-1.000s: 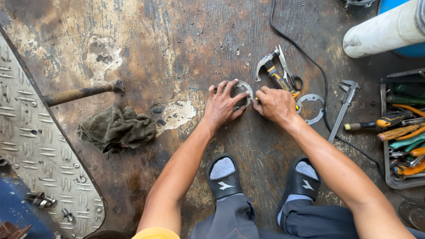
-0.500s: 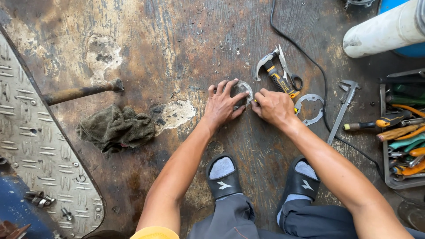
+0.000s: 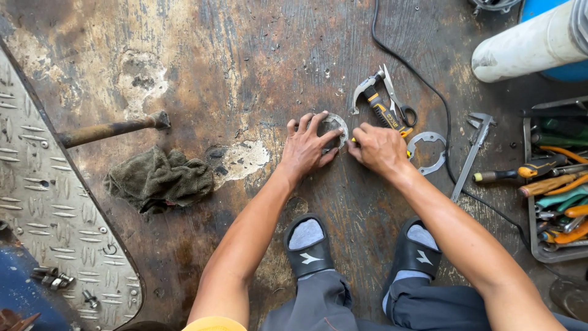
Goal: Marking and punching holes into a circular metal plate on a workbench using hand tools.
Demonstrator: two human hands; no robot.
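My left hand [image 3: 308, 147] lies fingers spread on a flat metal ring-shaped part [image 3: 336, 127] on the stained floor, pressing it down. My right hand [image 3: 381, 148] is closed around a small yellow-tipped tool that touches the ring's right side; most of the tool is hidden in the fist. A second, similar metal ring [image 3: 428, 152] lies just right of my right hand. Behind both hands lie a hammer-like tool with a black and yellow grip [image 3: 375, 101] and a pair of scissors [image 3: 398, 105].
A dirty rag [image 3: 160, 179] and a rusty hammer [image 3: 113, 129] lie to the left beside a checker-plate panel [image 3: 43, 208]. A caliper [image 3: 471, 156], a black cable [image 3: 422, 79], a tray of hand tools [image 3: 554, 190] and a white pipe [image 3: 530, 46] are on the right. My sandalled feet [image 3: 309, 245] are below.
Both hands stay on the ring with only slight finger shifts.
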